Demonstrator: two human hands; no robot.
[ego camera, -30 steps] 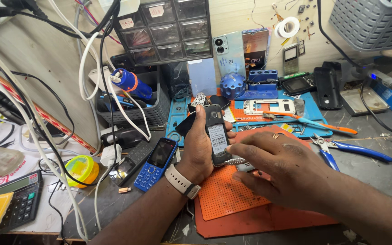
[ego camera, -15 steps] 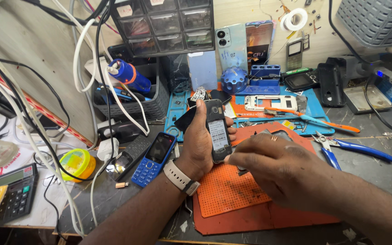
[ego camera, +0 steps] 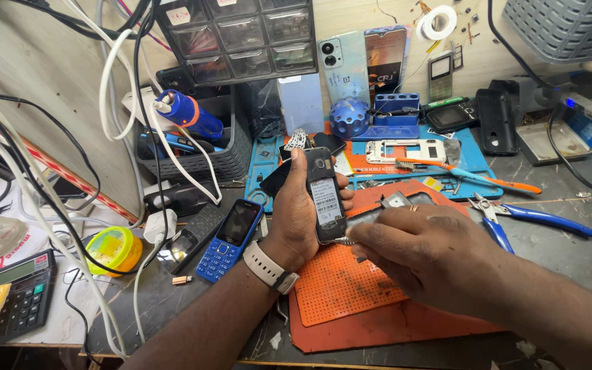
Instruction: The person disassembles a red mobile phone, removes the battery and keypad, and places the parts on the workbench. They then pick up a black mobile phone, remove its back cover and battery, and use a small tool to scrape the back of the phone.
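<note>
My left hand [ego camera: 294, 218] grips a small black phone [ego camera: 324, 193], held upright with its open back and white label facing me. My right hand [ego camera: 425, 253] pinches a thin metal tool [ego camera: 342, 240] whose tip touches the phone's lower end. Both hands hover over an orange perforated work mat [ego camera: 340, 288]. A blue keypad phone [ego camera: 230, 230] lies on the bench just left of my left wrist, which wears a white watch band.
Blue-handled pliers [ego camera: 515, 218] lie right of the mat. An orange-handled brush [ego camera: 474, 177] and a white phone frame [ego camera: 405, 151] rest on the blue mat [ego camera: 262, 161] behind. A parts drawer cabinet [ego camera: 238, 34], cables, yellow tape roll [ego camera: 109, 250] and calculator [ego camera: 9, 294] crowd the left.
My hands stay together on the phone and drift slightly right. My right hand has slid down from the phone's middle to its lower end, and the phone now stands more upright.
</note>
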